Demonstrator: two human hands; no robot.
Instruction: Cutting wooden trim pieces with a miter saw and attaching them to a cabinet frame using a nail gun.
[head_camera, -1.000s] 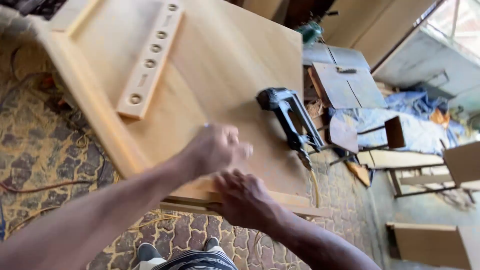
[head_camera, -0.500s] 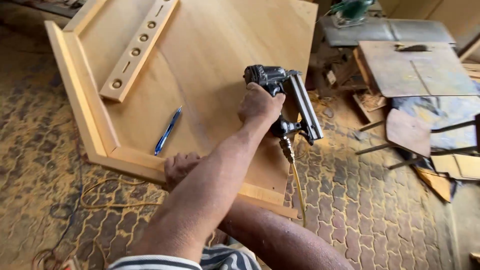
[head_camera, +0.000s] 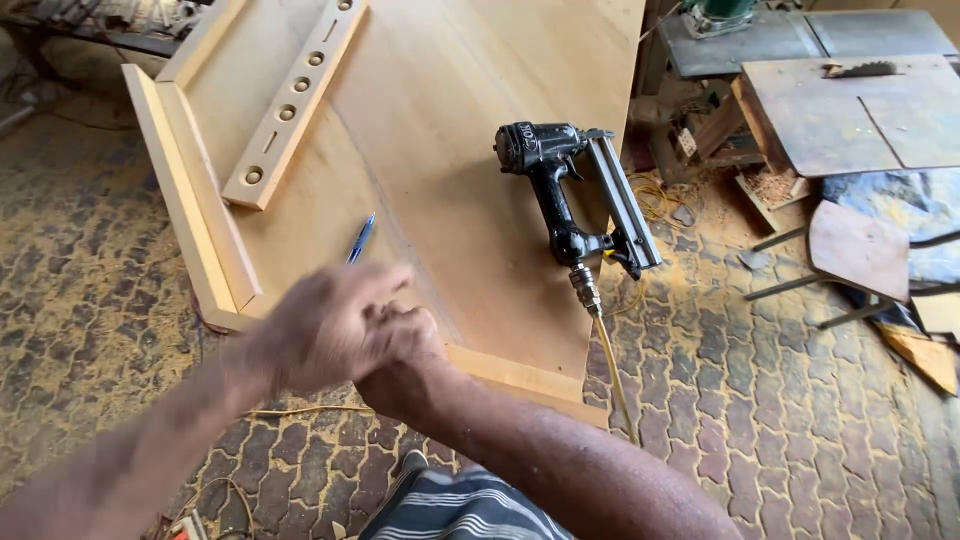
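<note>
Both hands meet at the plywood panel's near edge: left hand blurred, fingers loosely spread; right hand hidden beneath, grip unclear; nail gun lies apart

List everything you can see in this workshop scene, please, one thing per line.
plywood panel: one, light tan, lying flat over the paved floor, wooden strips along its edges
nail gun: one, black, lying on the panel's right part
air hose: one, yellow, running from the gun's handle down over the paving
drilled wooden strip: one, pale wood with a row of holes, lying on the panel's upper left
pen: one, blue, on the panel just above the hands
metal sheets: several, grey-brown, upper right
sawdust: scattered, yellowish, on the paving
left hand: one, blurred, over the panel's near edge
right hand: one, partly under the left, at the panel's near edge strip; whether it grips anything cannot be told
</note>
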